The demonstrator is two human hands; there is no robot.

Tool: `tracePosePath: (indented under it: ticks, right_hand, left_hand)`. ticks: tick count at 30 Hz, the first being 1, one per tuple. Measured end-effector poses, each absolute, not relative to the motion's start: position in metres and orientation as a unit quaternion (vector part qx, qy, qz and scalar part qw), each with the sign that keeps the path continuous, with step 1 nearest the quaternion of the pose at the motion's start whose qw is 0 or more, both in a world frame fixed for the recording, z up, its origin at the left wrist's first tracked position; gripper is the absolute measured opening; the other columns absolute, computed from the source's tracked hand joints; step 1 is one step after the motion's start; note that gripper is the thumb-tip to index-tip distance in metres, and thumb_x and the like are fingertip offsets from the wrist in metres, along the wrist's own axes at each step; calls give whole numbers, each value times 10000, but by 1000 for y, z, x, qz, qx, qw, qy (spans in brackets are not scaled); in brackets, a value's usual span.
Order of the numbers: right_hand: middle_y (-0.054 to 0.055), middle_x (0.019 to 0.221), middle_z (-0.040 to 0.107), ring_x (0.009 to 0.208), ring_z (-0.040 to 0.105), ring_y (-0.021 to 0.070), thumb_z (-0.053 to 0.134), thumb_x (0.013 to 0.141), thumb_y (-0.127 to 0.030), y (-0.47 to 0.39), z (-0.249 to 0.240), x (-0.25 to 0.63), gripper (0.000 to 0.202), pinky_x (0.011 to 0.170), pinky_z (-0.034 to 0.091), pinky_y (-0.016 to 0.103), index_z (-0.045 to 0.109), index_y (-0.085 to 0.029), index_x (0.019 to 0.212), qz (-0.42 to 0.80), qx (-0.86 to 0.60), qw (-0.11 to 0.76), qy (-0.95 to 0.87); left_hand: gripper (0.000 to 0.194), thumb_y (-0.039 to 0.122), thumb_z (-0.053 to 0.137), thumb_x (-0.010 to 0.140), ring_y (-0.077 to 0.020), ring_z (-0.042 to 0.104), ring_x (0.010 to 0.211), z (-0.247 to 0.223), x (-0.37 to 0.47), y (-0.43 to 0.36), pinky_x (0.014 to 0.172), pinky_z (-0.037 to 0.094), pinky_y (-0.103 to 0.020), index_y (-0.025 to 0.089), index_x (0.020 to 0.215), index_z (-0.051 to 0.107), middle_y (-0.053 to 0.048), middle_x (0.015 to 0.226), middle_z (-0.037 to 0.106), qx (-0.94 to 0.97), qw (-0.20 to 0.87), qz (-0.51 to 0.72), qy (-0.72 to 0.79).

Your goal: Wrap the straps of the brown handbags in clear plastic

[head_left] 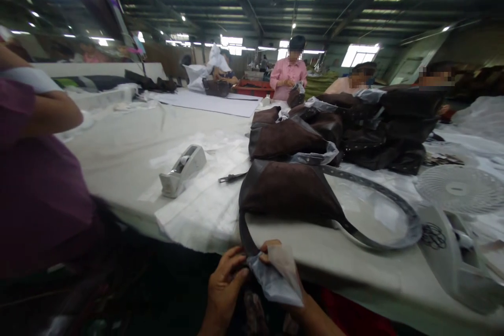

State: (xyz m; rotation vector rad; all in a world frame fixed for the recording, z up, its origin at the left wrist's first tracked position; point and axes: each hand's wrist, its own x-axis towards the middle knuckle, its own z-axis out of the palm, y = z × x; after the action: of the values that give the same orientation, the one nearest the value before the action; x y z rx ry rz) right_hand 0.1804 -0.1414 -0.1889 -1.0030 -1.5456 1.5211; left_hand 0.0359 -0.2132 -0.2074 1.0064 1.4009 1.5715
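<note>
A dark brown bag (289, 189) lies on the white table (129, 142) in front of me, its long strap (378, 194) looping out to the right and back to the table's near edge. Below that edge, my left hand (224, 286) grips the strap end together with clear plastic wrap (275, 278). My right hand (275, 260) pinches the same plastic from the other side; most of that hand is hidden behind the wrap.
A white tape dispenser (181, 169) sits left of the bag. More brown bags (350, 126) are piled behind it. A small white fan (460, 189) stands at right. A person in purple (35, 168) is close on my left; other people work at the far end.
</note>
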Motion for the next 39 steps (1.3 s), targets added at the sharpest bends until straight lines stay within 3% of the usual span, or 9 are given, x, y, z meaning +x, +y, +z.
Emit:
tracePosePath:
  ticks: [3,7,9,13,18,23,33,39]
  right_hand:
    - [30,782,589,698,569,169,495,828,-327,-143,-181,182,163,620,479,266,553,-215,930,573,-374,335,-648]
    - [72,1024,593,959,548,200,498,845,-230,-141,-170,190,159,825,463,320,622,-207,942,437,-264,323,-797]
    - [88,1075,578,997,539,193,433,862,-145,-138,-167,192,238,842,465,322,614,-202,1006,372,-204,323,-846]
    - [97,1044,585,961,564,163,395,874,-88,-133,-163,192,293,822,487,286,567,-190,1087,352,-175,322,-861]
    - [86,993,597,913,567,165,521,852,-138,-135,-160,186,185,795,491,285,592,-193,1014,315,-192,330,-869]
    - [68,890,573,840,535,165,483,861,-124,-138,-160,179,113,727,475,297,569,-189,896,295,-202,337,-871]
    - [58,814,543,783,505,177,435,833,-101,-140,-173,170,93,673,443,290,469,-187,839,205,-231,325,-894]
    - [15,724,502,649,473,144,418,852,-161,-132,-178,166,79,593,391,261,450,-196,789,238,-262,314,-881]
  left_hand:
    - [196,284,665,733,-220,619,931,-205,32,-214,816,511,-289,175,891,703,-72,996,675,375,465,611,519]
    - [221,304,656,743,-133,602,601,-197,26,-213,544,500,-217,178,922,690,-21,762,681,323,508,606,521]
    - [205,308,666,733,-108,569,536,-194,23,-212,495,479,-200,178,890,693,-6,715,664,333,499,599,531]
    - [127,277,632,762,-148,622,726,-191,19,-209,596,518,-204,193,830,700,-23,840,663,412,447,588,534]
    - [135,229,567,815,-155,639,826,-193,14,-209,716,533,-226,216,851,696,-31,888,679,519,338,567,544]
    - [159,162,536,830,-140,640,870,-194,9,-209,786,523,-230,222,872,677,-27,925,683,583,258,555,534]
    - [144,144,517,836,-136,624,914,-190,10,-209,816,505,-230,214,874,637,-33,974,666,604,223,543,539]
    - [139,204,491,843,-165,621,923,-185,5,-204,817,495,-262,200,836,629,-53,973,664,585,293,518,551]
